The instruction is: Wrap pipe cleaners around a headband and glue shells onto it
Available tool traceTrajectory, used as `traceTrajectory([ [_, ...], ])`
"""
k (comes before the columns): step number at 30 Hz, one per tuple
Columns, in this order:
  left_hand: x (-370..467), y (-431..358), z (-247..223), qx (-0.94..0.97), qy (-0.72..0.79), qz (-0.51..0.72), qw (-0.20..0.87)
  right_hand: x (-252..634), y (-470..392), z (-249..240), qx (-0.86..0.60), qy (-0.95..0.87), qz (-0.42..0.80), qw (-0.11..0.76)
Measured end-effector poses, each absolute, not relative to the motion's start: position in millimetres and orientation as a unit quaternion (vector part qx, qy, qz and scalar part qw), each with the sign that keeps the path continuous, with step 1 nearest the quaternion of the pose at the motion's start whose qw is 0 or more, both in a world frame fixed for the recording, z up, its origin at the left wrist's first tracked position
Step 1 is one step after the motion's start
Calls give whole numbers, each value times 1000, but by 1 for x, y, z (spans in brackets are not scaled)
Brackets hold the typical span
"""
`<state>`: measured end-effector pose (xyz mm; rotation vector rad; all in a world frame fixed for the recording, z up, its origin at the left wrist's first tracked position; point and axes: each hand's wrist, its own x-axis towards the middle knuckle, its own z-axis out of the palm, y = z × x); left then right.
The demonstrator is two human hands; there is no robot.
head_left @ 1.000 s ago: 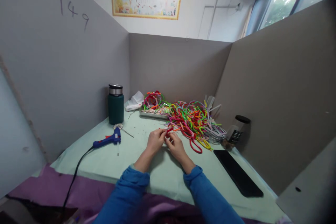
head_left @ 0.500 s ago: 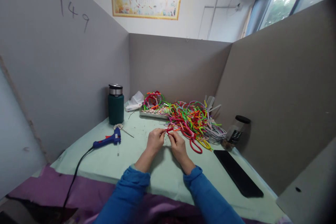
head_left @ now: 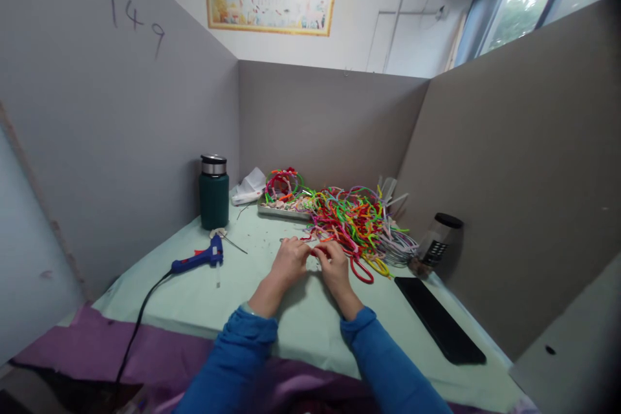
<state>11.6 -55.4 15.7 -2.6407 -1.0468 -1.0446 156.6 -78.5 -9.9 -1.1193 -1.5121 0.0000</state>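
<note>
My left hand (head_left: pixel 290 263) and my right hand (head_left: pixel 332 266) meet over the middle of the table, fingertips almost touching. Both are closed in a pinch on a red pipe cleaner (head_left: pixel 313 252). Little of it shows between the fingers, so its shape is mostly hidden. Just beyond the right hand spreads a tangled heap of coloured pipe cleaners (head_left: pixel 347 213), mainly red, green and orange. A red loop (head_left: pixel 363 272) and a yellow loop (head_left: pixel 379 265) stick out at its near edge.
A shallow metal tray (head_left: pixel 284 212) holds small pieces at the back. To the left are a blue glue gun (head_left: pixel 198 260) with its cord and a green bottle (head_left: pixel 214 197). On the right, a jar (head_left: pixel 436 246) leans near a black flat object (head_left: pixel 439 320). Grey partitions (head_left: pixel 330 123) enclose the table.
My hands have turned inward, with the left fingers now curled over the red pipe cleaner. Less of it shows than before. The things on the table have stayed put.
</note>
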Motion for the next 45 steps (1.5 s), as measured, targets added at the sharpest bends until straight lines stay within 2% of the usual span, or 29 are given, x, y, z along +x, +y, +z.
traceTrajectory([
  [8, 12, -52, 11, -878, -321, -352, 51, 165, -66, -15, -464, -604, 222, 609],
  [11, 11, -52, 11, -876, -316, -362, 41, 167, -64, -16, -462, -590, 248, 614],
  [16, 12, -51, 12, -882, -299, -362, 41, 168, -62, -19, -466, -596, 228, 614],
  [22, 13, -47, 11, -846, -352, -399, 43, 167, -73, -9, -509, -610, -1, 607],
  [25, 12, -47, 11, -815, -387, -431, 36, 166, -77, -4, -503, -589, -36, 632],
  [27, 11, -48, 11, -800, -401, -444, 33, 165, -77, -3, -484, -569, 20, 665],
  [29, 11, -48, 11, -795, -410, -445, 32, 164, -76, -3, -462, -539, 148, 689],
  [32, 11, -49, 11, -801, -417, -427, 38, 160, -74, -3, -410, -489, 370, 675],
  [34, 12, -50, 12, -807, -425, -409, 41, 157, -76, -2, -381, -471, 448, 658],
  [39, 13, -53, 11, -819, -448, -359, 18, 153, -79, -1, -365, -483, 460, 650],
  [45, 13, -53, 5, -853, -420, -309, -23, 151, -78, -5, -388, -526, 391, 648],
])
